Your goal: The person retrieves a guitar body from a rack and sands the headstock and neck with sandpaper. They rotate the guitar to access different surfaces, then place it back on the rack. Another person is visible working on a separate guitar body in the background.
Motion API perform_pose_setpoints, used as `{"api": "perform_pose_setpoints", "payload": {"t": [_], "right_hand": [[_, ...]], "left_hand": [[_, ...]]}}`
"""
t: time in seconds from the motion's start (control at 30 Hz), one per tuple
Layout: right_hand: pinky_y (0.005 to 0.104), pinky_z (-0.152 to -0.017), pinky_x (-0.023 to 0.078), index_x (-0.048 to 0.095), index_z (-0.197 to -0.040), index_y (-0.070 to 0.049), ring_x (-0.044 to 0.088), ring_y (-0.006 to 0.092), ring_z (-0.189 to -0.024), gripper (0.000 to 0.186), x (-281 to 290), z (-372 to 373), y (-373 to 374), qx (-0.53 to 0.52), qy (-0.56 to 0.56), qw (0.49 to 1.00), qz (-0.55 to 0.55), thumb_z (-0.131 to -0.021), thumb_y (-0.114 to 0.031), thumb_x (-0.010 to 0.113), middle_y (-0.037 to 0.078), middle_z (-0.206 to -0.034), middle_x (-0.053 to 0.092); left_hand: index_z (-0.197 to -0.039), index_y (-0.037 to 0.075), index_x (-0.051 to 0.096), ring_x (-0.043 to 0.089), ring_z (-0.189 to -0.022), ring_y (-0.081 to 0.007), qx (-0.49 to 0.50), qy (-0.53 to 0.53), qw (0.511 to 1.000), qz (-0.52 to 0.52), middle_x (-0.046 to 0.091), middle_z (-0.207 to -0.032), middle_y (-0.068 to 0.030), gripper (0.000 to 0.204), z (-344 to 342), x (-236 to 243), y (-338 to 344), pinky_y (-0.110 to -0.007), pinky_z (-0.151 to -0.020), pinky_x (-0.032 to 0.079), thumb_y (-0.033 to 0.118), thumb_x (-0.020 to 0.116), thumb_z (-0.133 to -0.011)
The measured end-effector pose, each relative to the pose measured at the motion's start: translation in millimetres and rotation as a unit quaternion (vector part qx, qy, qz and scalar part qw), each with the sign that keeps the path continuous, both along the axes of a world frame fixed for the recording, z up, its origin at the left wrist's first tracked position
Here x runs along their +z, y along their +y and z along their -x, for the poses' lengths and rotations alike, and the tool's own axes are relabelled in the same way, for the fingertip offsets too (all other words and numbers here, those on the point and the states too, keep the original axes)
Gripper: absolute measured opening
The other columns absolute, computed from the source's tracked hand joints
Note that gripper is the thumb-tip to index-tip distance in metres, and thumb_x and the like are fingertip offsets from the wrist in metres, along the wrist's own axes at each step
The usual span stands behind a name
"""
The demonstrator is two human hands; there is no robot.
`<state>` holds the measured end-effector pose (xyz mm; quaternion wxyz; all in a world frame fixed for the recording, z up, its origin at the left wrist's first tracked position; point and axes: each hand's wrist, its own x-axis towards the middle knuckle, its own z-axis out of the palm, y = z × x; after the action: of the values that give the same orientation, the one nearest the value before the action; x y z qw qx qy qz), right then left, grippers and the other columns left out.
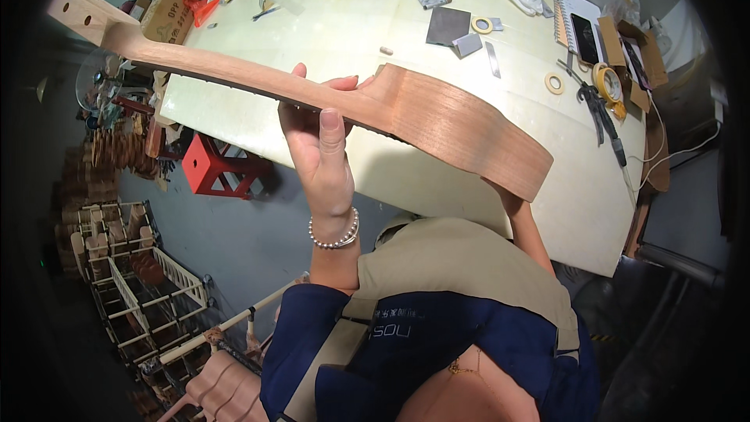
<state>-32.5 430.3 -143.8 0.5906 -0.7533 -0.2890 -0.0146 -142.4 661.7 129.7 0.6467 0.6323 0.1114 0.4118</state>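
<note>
An unfinished wooden guitar or ukulele (pixel 461 129) is held on its side across the view, its pale neck and slotted headstock reaching to the upper left. My left hand (pixel 316 148) grips the neck near where it joins the body, thumb on the near side and fingertips showing beyond it; a beaded bracelet circles that wrist. My right hand (pixel 508 195) is under the lower end of the body at the right, its fingers mostly hidden behind the wood.
A pale workbench (pixel 586 203) carries tape rolls (pixel 555 83), sanding pieces (pixel 448 26), a clamp (pixel 601 117), a notebook with a phone (pixel 583 37) and a cardboard box (pixel 172 16). A red stool (pixel 211 160) stands left; racks of wooden parts (pixel 133 258) fill the lower left.
</note>
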Motion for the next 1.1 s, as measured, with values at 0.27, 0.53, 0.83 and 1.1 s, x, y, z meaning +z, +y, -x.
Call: {"api": "perform_pose_setpoints", "payload": {"t": [0.27,0.53,0.83,1.1], "right_hand": [[0.0285,-0.076,0.049,0.051,-0.115,-0.004,0.056,0.0144,-0.092,0.038,2,7,7,0.040,0.091,0.989,-0.114,-0.081,-0.015,0.064,0.005,-0.106,0.056],[0.0325,-0.078,0.052,0.049,-0.120,-0.008,0.057,0.0167,-0.099,0.054,-8,26,18,0.104,0.309,0.942,-0.085,-0.074,-0.018,0.076,0.006,-0.111,0.057],[0.0256,-0.067,0.056,0.048,-0.119,-0.005,0.062,0.0136,-0.088,0.050,14,29,19,0.104,0.290,0.938,-0.161,-0.075,0.005,0.069,0.005,-0.102,0.060],[0.0250,-0.063,0.055,0.047,-0.119,-0.004,0.061,0.0130,-0.084,0.051,35,33,21,0.071,0.335,0.913,-0.222,-0.073,0.005,0.070,0.007,-0.099,0.060]], "left_hand": [[-0.137,-0.002,0.016,0.055,-0.106,-0.0259,-0.041,-0.028,0.999,-0.021,0.053,-0.112,-0.0190,0.065,4,0,-14,-0.035,-0.093,0.042,0.018,0.056,-0.089],[-0.130,-0.001,0.028,0.060,-0.096,-0.0183,-0.089,-0.001,0.982,-0.167,0.058,-0.104,-0.0143,0.068,-17,19,-41,-0.028,-0.081,0.049,0.008,0.071,-0.078],[-0.132,-0.003,0.028,0.059,-0.098,-0.0198,-0.125,-0.005,0.955,-0.270,0.057,-0.104,-0.0147,0.063,-39,22,-57,-0.029,-0.080,0.050,0.012,0.065,-0.084],[-0.123,-0.004,0.033,0.060,-0.098,-0.0206,-0.176,-0.018,0.961,-0.214,0.057,-0.107,-0.0160,0.057,-35,25,-58,-0.031,-0.085,0.048,0.004,0.068,-0.079]]}}
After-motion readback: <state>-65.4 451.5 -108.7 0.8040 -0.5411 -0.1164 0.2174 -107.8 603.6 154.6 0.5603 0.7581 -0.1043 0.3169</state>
